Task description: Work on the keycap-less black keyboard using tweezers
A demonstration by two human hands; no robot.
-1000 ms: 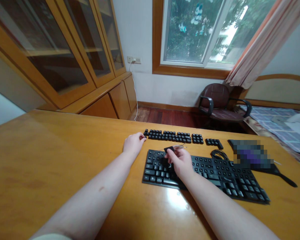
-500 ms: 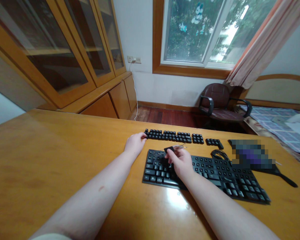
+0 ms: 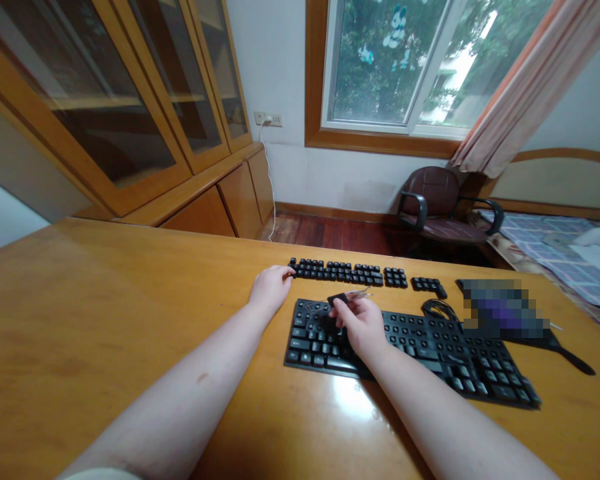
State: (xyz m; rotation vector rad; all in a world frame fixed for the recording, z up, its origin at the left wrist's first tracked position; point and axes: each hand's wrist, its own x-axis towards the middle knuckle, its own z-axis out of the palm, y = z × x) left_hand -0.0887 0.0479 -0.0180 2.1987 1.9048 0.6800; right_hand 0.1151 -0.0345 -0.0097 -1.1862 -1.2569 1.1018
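A black keyboard lies on the wooden desk, with its upper key rows stripped down to bare switches and its lower keys still capped. Above it, my right hand is closed around a keycap puller, a small black handle with thin metal wires pointing away to the right. Beyond the keyboard, loose keycaps are lined up in rows near the far edge. At the left end of these rows, my left hand pinches a black keycap between thumb and finger; the fingers partly hide it.
A coiled black cable sits behind the keyboard. To the right lies a dark flat item, partly pixelated, with a black brush-like handle. A glass-door cabinet stands at left, an armchair past the desk.
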